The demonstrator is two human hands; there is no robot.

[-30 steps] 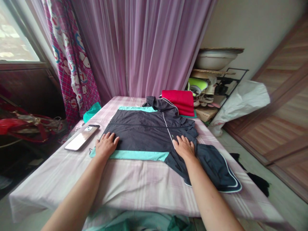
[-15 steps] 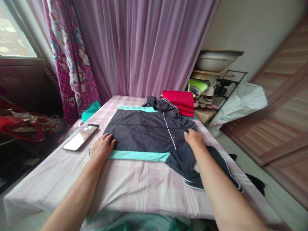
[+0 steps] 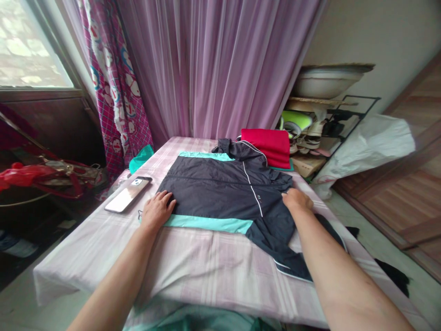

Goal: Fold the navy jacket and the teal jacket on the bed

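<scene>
A black jacket with mint-green side panels and white piping lies spread flat on the table, its collar end at the right. My left hand rests palm down on the hem at the left, fingers stretched out. My right hand is closed at the collar edge, fingers curled on the fabric. The near sleeve slants toward me and passes partly behind my right forearm. The far sleeve is bunched near the folded red cloth.
A phone lies face down on the plaid tablecloth, left of the jacket. A teal cloth or bag sits at the left edge. Beyond the right side stand a shoe rack and a white sack. Purple curtains hang behind.
The view has turned a little to the left, so everything sits further right. My right hand has shifted slightly outward at the collar; my left hand stays on the hem.
</scene>
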